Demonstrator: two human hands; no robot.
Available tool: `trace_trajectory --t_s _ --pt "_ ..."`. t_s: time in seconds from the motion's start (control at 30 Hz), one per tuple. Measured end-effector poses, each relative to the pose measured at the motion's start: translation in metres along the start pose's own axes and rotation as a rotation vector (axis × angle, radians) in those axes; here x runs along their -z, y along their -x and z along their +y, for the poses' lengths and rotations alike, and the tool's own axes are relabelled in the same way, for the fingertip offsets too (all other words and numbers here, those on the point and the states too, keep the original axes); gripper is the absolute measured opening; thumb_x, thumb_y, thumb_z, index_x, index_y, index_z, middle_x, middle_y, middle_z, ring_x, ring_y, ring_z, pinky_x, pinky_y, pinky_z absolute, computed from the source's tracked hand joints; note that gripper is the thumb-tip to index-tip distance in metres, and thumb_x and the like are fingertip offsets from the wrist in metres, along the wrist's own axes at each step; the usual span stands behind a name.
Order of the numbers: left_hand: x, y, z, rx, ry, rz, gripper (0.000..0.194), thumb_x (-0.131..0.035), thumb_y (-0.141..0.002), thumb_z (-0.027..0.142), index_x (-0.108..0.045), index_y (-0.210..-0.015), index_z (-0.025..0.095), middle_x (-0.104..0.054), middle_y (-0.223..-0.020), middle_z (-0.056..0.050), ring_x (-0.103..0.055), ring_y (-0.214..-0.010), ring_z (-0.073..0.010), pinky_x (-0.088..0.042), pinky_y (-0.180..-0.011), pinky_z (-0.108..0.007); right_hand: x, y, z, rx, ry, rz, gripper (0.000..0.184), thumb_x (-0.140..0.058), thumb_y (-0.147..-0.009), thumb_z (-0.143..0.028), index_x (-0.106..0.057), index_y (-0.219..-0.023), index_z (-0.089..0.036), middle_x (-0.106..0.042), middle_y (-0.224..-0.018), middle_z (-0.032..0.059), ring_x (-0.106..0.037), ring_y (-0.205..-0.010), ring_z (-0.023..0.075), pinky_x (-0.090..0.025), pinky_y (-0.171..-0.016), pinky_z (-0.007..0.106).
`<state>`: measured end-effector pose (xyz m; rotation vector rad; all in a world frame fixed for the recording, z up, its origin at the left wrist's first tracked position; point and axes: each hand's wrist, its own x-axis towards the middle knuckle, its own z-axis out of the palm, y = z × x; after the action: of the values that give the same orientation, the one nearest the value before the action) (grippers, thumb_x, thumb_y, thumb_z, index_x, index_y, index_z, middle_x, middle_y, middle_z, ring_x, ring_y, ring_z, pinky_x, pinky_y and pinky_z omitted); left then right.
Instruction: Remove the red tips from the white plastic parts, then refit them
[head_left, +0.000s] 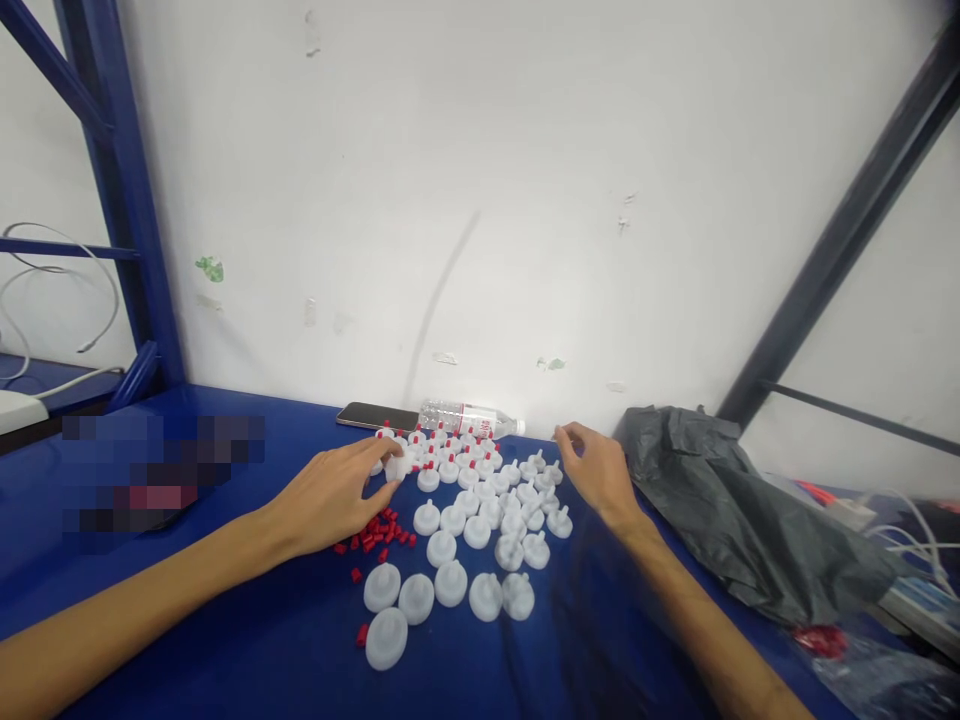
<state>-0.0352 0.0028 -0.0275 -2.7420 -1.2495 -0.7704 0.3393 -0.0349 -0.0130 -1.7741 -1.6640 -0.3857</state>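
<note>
My left hand pinches a white plastic spouted cap between thumb and fingers, over the left side of the pile. Beside its fingertips, white spouted caps with small red tips stand in a group. Loose small red caps lie just below that hand. Many plain white spouted caps spread across the middle, spouts mostly up. My right hand is at the pile's right edge, its fingers curled together. Whether anything is between those fingertips I cannot make out.
A phone and a water bottle lying on its side are against the wall. A dark grey plastic bag bulges on the right, near cables. A blue post rises from the blue table at left.
</note>
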Motion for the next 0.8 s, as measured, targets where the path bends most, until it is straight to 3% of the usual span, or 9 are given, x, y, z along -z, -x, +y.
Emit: trace_trajectory --t_s 0.07,0.17,0.23,0.33,0.4,0.63,0.8 --pt "0.009 0.001 0.01 0.01 0.085 0.046 0.033 -0.054 -0.097 0.044 -0.06 -0.123 0.023 -0.069 -0.088 -0.001 -0.067 -0.073 -0.0194 -0.052 -0.073 -0.032 0.004 0.002 -0.012 0.084 -0.049 0.027 0.029 -0.046 -0.104 -0.034 -0.07 -0.092 -0.023 -0.077 -0.09 0.003 -0.072 -0.087 0.022 -0.046 -0.085 0.032" --pt "0.016 0.004 0.024 0.034 0.242 0.086 0.033 -0.058 -0.095 0.046 -0.059 -0.119 0.023 -0.07 -0.088 0.002 -0.06 -0.056 -0.0123 -0.05 -0.063 -0.027 0.004 0.012 -0.039 0.225 -0.112 0.029 0.023 -0.05 -0.104 -0.034 -0.07 -0.1 -0.024 -0.078 -0.098 0.0028 -0.071 -0.095 0.0222 -0.043 -0.1 0.038" --pt "0.014 0.007 0.031 0.038 0.331 0.108 0.034 -0.06 -0.093 0.045 -0.058 -0.117 0.021 -0.072 -0.087 0.002 -0.056 -0.048 -0.0098 -0.049 -0.058 -0.025 0.001 0.023 -0.061 0.401 -0.198 0.015 0.019 -0.052 -0.104 -0.033 -0.069 -0.105 -0.024 -0.078 -0.102 0.0035 -0.071 -0.096 0.0218 -0.039 -0.108 0.044" --pt "0.008 0.011 0.035 0.01 0.39 0.134 0.034 -0.063 -0.091 0.042 -0.059 -0.117 0.02 -0.075 -0.084 0.001 -0.055 -0.047 -0.0096 -0.048 -0.054 -0.024 -0.004 0.04 -0.089 0.674 -0.31 -0.034 0.025 -0.054 -0.105 -0.03 -0.063 -0.127 -0.024 -0.077 -0.1 0.0038 -0.071 -0.093 0.0202 -0.037 -0.112 0.05" --pt "0.004 0.012 0.035 -0.005 0.385 0.144 0.033 -0.064 -0.091 0.04 -0.06 -0.118 0.021 -0.076 -0.083 0.002 -0.056 -0.046 -0.0098 -0.048 -0.055 -0.023 -0.005 0.048 -0.101 0.769 -0.302 -0.093 0.033 -0.054 -0.105 -0.031 -0.057 -0.137 -0.023 -0.077 -0.103 0.0045 -0.07 -0.094 0.02 -0.039 -0.111 0.049" --pt "0.005 0.012 0.041 -0.01 0.379 0.11 0.035 -0.064 -0.092 0.039 -0.055 -0.122 0.024 -0.078 -0.088 0.002 -0.069 -0.057 -0.0142 -0.048 -0.056 -0.024 0.003 0.056 -0.113 0.86 -0.23 -0.105 0.047 -0.048 -0.107 -0.033 -0.041 -0.151 -0.016 -0.068 -0.134 0.0134 -0.065 -0.119 0.0229 -0.043 -0.111 0.047" --pt "0.009 0.011 0.046 0.04 0.484 -0.015 0.042 -0.067 -0.092 0.04 -0.048 -0.126 0.025 -0.079 -0.082 0.004 -0.069 -0.055 -0.0147 -0.047 -0.056 -0.025 0.006 0.058 -0.119 0.863 -0.203 -0.144 0.059 -0.055 -0.105 -0.04 -0.034 -0.156 -0.019 -0.06 -0.145 0.0126 -0.062 -0.125 0.0258 -0.046 -0.108 0.048"
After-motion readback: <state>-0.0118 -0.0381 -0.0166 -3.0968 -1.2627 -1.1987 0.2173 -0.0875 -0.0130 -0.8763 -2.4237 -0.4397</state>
